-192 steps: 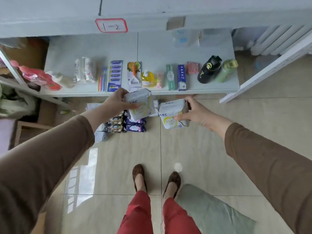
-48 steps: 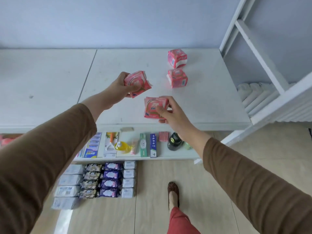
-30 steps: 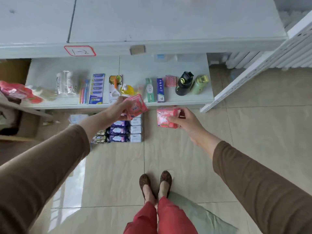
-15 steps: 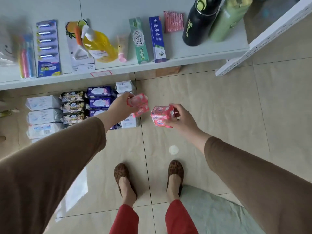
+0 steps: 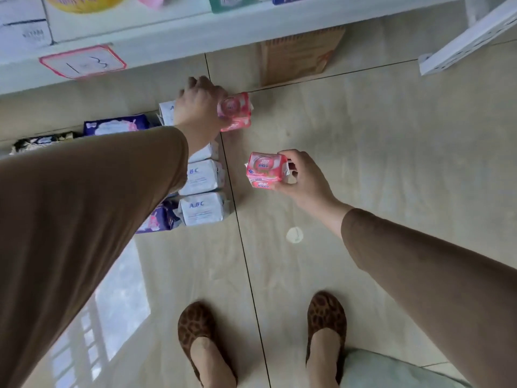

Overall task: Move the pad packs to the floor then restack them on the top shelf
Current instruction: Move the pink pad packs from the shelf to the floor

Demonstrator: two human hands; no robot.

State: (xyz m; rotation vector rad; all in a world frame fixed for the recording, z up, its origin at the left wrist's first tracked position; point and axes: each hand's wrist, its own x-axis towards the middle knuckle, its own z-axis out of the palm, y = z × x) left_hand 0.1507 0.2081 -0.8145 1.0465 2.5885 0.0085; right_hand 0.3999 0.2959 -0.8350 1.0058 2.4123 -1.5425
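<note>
Hands each clasp a pink pack: left grip (image 5: 200,107) with far pink pack (image 5: 236,112) just right of the white ABC packs (image 5: 202,191), right grip (image 5: 303,177) with near pink pack (image 5: 265,170) right of them too.

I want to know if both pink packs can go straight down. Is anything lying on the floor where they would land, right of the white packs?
Nothing visible does. The floor right of the white ABC packs is bare tile under the pink pack in the left hand and the one in the right hand. The cardboard piece lies farther back.
</note>
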